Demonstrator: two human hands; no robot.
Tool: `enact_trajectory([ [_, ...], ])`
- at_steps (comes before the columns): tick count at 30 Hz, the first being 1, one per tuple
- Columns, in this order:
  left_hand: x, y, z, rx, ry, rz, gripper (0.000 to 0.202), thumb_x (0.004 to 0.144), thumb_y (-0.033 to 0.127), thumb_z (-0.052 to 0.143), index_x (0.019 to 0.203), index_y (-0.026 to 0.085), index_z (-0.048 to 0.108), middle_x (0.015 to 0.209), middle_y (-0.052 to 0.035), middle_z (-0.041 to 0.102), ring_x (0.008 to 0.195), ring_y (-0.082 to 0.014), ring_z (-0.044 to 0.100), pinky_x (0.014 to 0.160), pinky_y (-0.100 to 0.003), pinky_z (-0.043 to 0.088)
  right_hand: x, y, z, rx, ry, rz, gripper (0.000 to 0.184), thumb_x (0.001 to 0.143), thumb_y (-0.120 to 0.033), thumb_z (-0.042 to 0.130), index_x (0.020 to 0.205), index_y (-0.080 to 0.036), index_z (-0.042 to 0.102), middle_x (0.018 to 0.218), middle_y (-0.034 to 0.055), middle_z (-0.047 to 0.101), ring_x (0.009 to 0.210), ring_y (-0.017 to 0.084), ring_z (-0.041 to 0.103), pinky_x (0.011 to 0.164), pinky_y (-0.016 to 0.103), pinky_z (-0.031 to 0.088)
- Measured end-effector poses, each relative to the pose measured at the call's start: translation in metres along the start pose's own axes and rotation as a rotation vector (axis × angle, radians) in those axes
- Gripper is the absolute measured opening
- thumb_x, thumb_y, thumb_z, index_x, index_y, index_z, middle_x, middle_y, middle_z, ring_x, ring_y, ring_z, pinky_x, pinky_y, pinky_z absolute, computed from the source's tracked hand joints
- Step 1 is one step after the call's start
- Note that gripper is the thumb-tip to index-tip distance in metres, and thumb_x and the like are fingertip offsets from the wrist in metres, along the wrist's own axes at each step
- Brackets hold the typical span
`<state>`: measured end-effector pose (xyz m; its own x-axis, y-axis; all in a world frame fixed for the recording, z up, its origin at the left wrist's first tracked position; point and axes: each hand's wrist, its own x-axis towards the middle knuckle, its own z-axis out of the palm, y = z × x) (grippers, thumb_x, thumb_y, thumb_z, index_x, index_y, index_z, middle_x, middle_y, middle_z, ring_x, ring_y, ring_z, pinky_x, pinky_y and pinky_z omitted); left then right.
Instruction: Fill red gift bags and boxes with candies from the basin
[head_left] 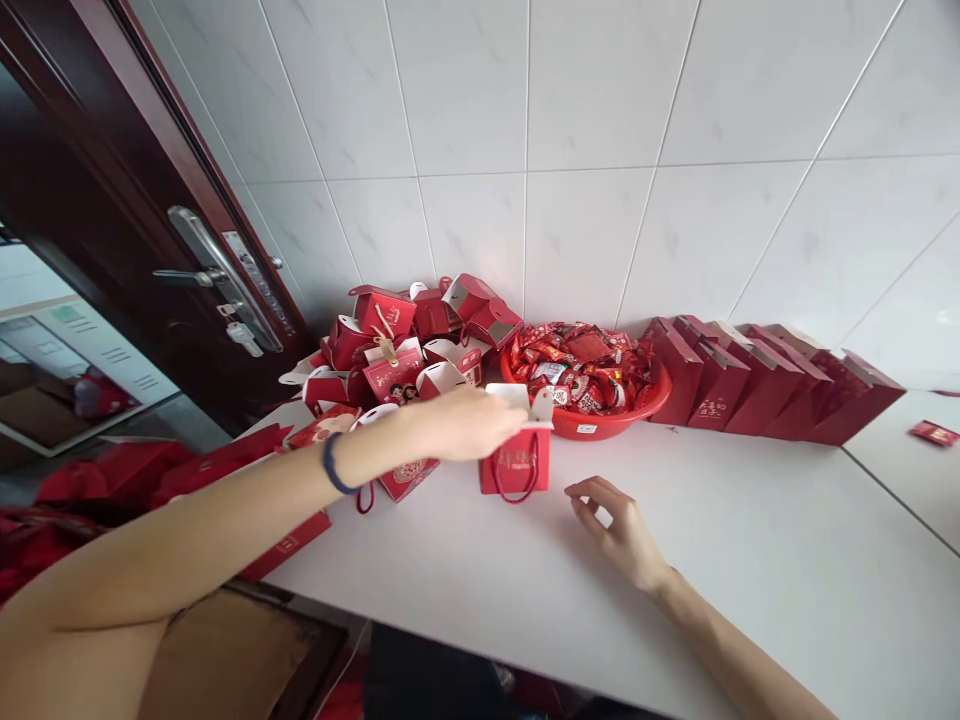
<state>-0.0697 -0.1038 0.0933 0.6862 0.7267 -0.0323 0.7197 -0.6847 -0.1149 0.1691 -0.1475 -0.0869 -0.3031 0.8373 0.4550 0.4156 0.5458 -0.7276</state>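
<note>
A small red gift box (516, 466) with a red cord handle stands upright on the white table (750, 560), its white-lined top flaps open. My left hand (469, 422) reaches across from the left, fingers closed on the box's top flap. A blue band circles that wrist. My right hand (619, 530) rests on the table just right of the box, fingers loosely apart, holding nothing.
A red basin (600, 420) of wrapped candies stands behind the box. A heap of folded red boxes (405, 345) lies at the back left. A leaning row of closed red boxes (765, 385) lines the tiled wall. A dark door (150, 250) stands left.
</note>
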Motion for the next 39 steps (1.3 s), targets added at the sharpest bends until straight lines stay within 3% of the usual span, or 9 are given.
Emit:
enact_trajectory([
  [2, 0.010, 0.018, 0.025, 0.121, -0.100, 0.149, 0.018, 0.090, 0.008, 0.050, 0.084, 0.015, 0.066, 0.076, -0.0056, 0.071, 0.060, -0.0193, 0.063, 0.052, -0.030, 0.036, 0.001, 0.001, -0.003, -0.021, 0.066, 0.012, 0.020, 0.098, -0.024, 0.049, 0.096, -0.020, 0.068, 0.086, 0.0062, 0.069, 0.065, 0.016, 0.063, 0.062, 0.029, 0.056],
  [6, 0.018, 0.043, 0.059, 0.102, -0.072, 0.202, 0.017, 0.094, 0.012, 0.049, 0.095, 0.014, 0.067, 0.089, -0.0099, 0.075, 0.074, -0.0245, 0.071, 0.058, -0.031, 0.043, 0.002, 0.002, -0.007, -0.044, 0.184, -0.006, 0.024, 0.101, -0.031, 0.050, 0.116, -0.020, 0.064, 0.094, 0.0065, 0.068, 0.067, 0.016, 0.064, 0.071, 0.032, 0.058],
  [11, 0.020, 0.054, 0.059, -0.190, 0.038, 0.243, 0.033, 0.096, 0.047, 0.055, 0.101, 0.017, 0.069, 0.098, -0.0085, 0.077, 0.088, -0.0277, 0.072, 0.070, -0.034, 0.050, 0.002, 0.001, -0.013, -0.073, 0.157, -0.180, 0.045, 0.104, -0.035, 0.046, 0.148, -0.028, 0.048, 0.135, 0.0136, 0.056, 0.092, 0.019, 0.068, 0.087, 0.036, 0.058],
  [14, 0.021, 0.048, 0.052, -0.416, 0.041, 0.318, 0.035, 0.100, 0.046, 0.046, 0.098, 0.020, 0.071, 0.097, -0.0050, 0.076, 0.087, -0.0233, 0.071, 0.072, -0.031, 0.050, 0.002, 0.000, -0.017, -0.097, 0.133, -0.181, 0.044, 0.104, -0.037, 0.044, 0.147, -0.028, 0.051, 0.142, 0.0143, 0.050, 0.108, 0.023, 0.065, 0.093, 0.037, 0.056],
  [17, 0.023, 0.036, 0.053, -0.546, 0.124, 0.231, 0.040, 0.103, 0.034, 0.036, 0.097, 0.019, 0.072, 0.104, -0.0071, 0.075, 0.096, -0.0219, 0.070, 0.084, -0.032, 0.053, 0.002, 0.000, -0.021, -0.030, 0.117, -0.104, 0.043, 0.106, -0.041, 0.037, 0.141, -0.023, 0.055, 0.121, 0.0125, 0.062, 0.092, 0.020, 0.067, 0.087, 0.035, 0.056],
  [22, 0.019, 0.024, 0.067, -0.514, 0.251, 0.050, 0.045, 0.089, 0.038, 0.064, 0.131, 0.019, 0.063, 0.150, -0.0136, 0.052, 0.141, -0.0316, 0.047, 0.113, -0.043, 0.043, 0.001, -0.001, -0.020, 0.104, 0.143, 0.036, 0.044, 0.105, -0.049, 0.035, 0.121, -0.019, 0.063, 0.080, 0.0035, 0.064, 0.073, 0.019, 0.064, 0.073, 0.031, 0.054],
  [26, 0.005, 0.032, 0.073, -0.475, 0.221, -0.005, 0.068, 0.081, 0.045, 0.073, 0.141, 0.019, 0.054, 0.155, -0.0165, 0.043, 0.142, -0.0349, 0.043, 0.114, -0.047, 0.043, 0.003, -0.004, -0.018, 0.171, 0.106, 0.116, 0.044, 0.102, -0.055, 0.040, 0.115, -0.019, 0.062, 0.080, 0.0034, 0.066, 0.072, 0.019, 0.064, 0.071, 0.031, 0.053],
  [31, -0.006, 0.046, 0.082, -0.419, 0.310, -0.133, 0.063, 0.082, 0.050, 0.071, 0.137, 0.022, 0.058, 0.151, -0.0158, 0.048, 0.144, -0.0377, 0.040, 0.114, -0.052, 0.041, 0.007, -0.006, -0.015, 0.185, -0.013, 0.149, 0.044, 0.098, -0.054, 0.050, 0.126, -0.020, 0.055, 0.088, 0.0041, 0.069, 0.076, 0.019, 0.066, 0.070, 0.031, 0.054],
  [39, 0.004, 0.057, 0.080, -0.386, 0.239, -0.268, 0.053, 0.081, 0.051, 0.073, 0.121, 0.017, 0.066, 0.142, -0.0202, 0.056, 0.135, -0.0403, 0.049, 0.105, -0.054, 0.048, 0.011, -0.005, -0.018, 0.118, -0.026, 0.136, 0.045, 0.100, -0.051, 0.045, 0.131, -0.020, 0.054, 0.094, 0.0057, 0.071, 0.077, 0.019, 0.067, 0.073, 0.033, 0.055],
])
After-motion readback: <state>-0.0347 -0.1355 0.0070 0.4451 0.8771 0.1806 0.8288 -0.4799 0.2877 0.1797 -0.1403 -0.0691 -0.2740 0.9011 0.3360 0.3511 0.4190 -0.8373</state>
